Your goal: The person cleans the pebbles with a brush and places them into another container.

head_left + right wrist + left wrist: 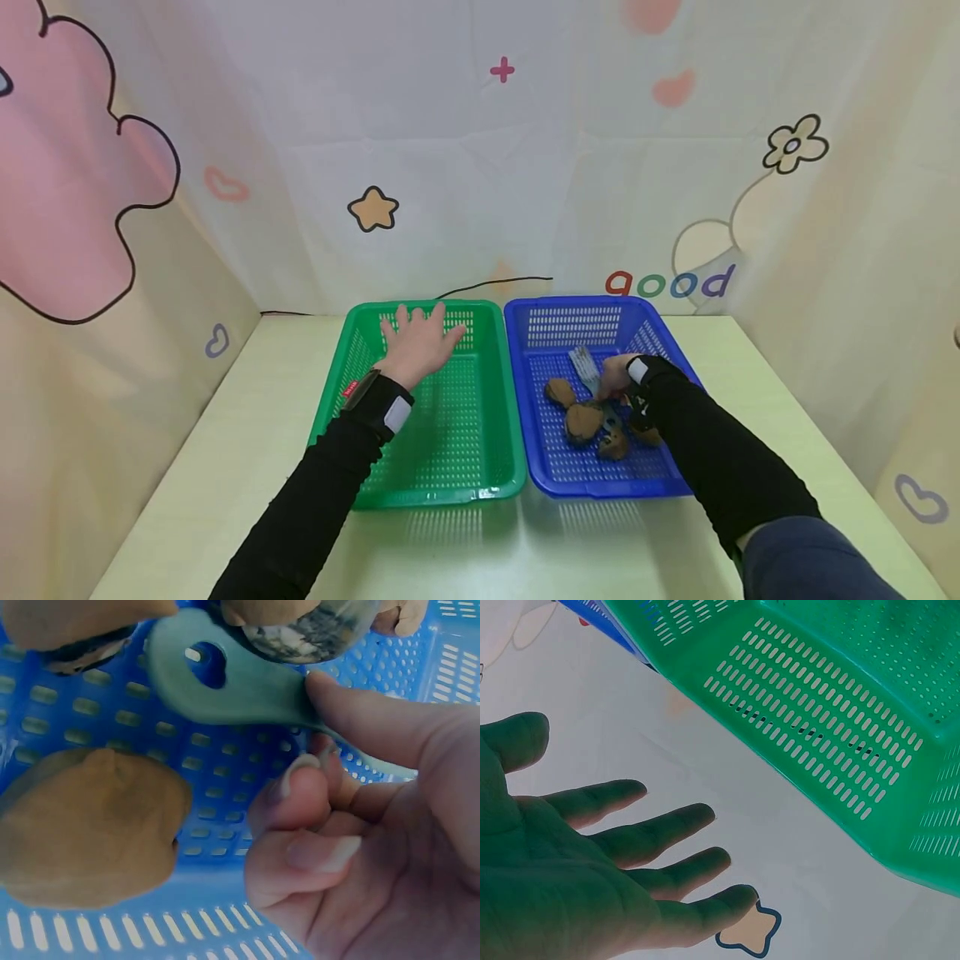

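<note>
In the blue basket [606, 487] lies a pale green fork [583, 367], its tines toward the basket's back. My right hand [618, 375] pinches the fork's handle [247, 690] between thumb and fingers, near the handle's holed end. Brown lumps [583, 423] lie around it; one large brown lump [97, 829] sits beside the fingers in the right wrist view, and another lump [315, 634] shows a marbled grey, glassy-looking surface. Over the back part of the green basket [420, 498], my left hand [420, 343] is held with its fingers spread, holding nothing.
Both baskets stand side by side on a pale table [247, 467], their near rims short of its front. A printed curtain [465, 167] hangs behind and along both sides. A dark line [495, 283] runs low on the curtain behind the green basket.
</note>
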A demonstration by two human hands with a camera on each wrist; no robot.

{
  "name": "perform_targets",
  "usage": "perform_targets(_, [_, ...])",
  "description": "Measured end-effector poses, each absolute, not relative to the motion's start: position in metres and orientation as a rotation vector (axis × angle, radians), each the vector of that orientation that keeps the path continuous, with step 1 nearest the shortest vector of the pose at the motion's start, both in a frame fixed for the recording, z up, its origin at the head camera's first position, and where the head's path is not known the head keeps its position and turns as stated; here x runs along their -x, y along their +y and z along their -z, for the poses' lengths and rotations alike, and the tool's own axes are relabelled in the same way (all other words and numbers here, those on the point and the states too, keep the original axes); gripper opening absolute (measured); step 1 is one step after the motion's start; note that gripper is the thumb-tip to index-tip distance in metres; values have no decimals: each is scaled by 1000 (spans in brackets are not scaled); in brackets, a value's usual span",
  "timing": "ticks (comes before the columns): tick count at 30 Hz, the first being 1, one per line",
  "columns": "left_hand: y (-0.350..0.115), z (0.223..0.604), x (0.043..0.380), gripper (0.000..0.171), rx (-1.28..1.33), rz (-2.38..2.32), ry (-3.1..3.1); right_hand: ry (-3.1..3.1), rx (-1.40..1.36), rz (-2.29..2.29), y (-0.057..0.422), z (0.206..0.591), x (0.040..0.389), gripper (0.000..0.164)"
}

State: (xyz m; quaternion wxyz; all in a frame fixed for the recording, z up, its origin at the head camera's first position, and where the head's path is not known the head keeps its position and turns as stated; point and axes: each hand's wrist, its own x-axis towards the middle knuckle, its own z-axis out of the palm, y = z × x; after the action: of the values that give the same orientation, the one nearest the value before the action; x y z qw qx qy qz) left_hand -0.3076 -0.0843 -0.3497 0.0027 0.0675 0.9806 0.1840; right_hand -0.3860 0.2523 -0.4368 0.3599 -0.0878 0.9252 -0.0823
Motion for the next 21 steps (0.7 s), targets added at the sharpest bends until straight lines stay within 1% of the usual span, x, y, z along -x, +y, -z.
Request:
perform_targets(3, [-83, 349, 308, 61, -220, -566, 3079, 2381, 230, 307, 252, 433, 384, 40])
perform_targets(7, [-80, 349, 307, 60, -300, -605, 3083, 2461, 247, 424, 253, 422, 378, 39])
perform_targets(9, [-79, 349, 306, 59, -368, -618, 3091, 2528, 229, 482, 254, 414, 374, 33])
perform_targets(11, [-77, 348, 305, 58, -441, -627, 3097, 2590, 240, 527, 257, 404, 371, 25])
perform_targets(14, [-73, 345, 304, 55, -549, -603, 3088, 2636, 241, 628, 260, 389, 367, 20])
perform_targets(21, [-52, 340, 305, 54, -724, -492, 2979, 2815, 410, 650, 271, 364, 358, 19])
